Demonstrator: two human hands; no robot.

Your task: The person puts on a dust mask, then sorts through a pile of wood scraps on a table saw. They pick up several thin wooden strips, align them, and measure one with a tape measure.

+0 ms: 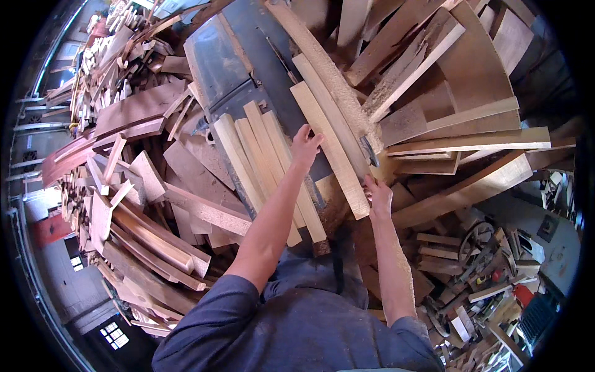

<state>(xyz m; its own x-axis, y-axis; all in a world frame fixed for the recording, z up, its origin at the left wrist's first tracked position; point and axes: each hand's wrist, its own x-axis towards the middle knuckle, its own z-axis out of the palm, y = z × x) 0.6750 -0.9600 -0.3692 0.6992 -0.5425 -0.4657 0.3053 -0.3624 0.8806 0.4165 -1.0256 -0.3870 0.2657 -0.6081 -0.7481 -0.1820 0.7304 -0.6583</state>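
A pale wooden board (328,149) lies lengthwise on the dark metal machine table (217,56). Along its right side runs a second wooden strip (328,111). My left hand (305,147) is at the first board's left edge, fingers bent and a little apart, tips against the wood without wrapping round it. At the near right end, my right hand (379,196) has its fingers curled onto the same board; part of the grip is hidden. Left of my left hand, several cut wooden strips (266,164) lie side by side on the table.
A sawdust-covered bar (322,68) runs along the table's right side, with a small dark metal piece (370,152) near its end. A thin dark blade-like part (282,60) stands beyond the boards. Heaped wood offcuts (180,242) crowd the left; large planks (458,105) fan out right.
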